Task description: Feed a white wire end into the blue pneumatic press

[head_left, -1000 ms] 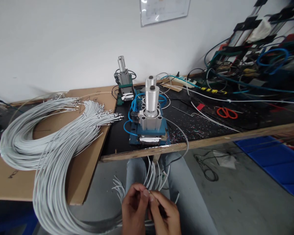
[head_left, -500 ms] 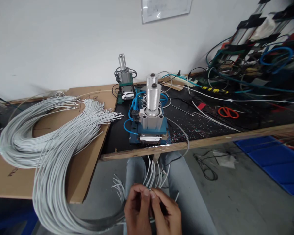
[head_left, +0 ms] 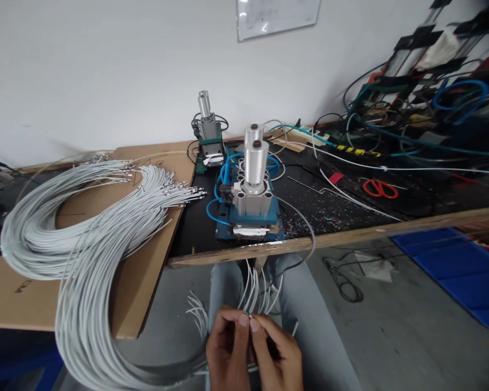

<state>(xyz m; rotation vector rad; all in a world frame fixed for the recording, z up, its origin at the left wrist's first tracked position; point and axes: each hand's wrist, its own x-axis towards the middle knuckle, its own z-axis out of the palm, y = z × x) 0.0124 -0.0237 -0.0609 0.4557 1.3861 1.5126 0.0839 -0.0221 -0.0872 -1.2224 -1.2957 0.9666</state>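
Both hands sit low over my lap at the bottom of the view. My left hand (head_left: 227, 353) and my right hand (head_left: 277, 355) are closed, thumbs pinched together on the ends of several thin white wires (head_left: 256, 293) that fan upward from my fingers. The wires belong to a large grey-white bundle (head_left: 81, 255) that loops across a cardboard sheet (head_left: 146, 271) on the left and hangs down to my lap. Straight ahead on the bench edge stands a blue pneumatic press (head_left: 250, 203) with a silver cylinder.
A second small press (head_left: 209, 138) stands further back on the black bench top (head_left: 334, 212). Orange scissors (head_left: 378, 188) lie to the right, among cables and hoses. Blue crates (head_left: 460, 271) sit on the floor at the right.
The hands have stayed pinched on the wire ends, shifting only slightly in my lap. The view has drifted a little.
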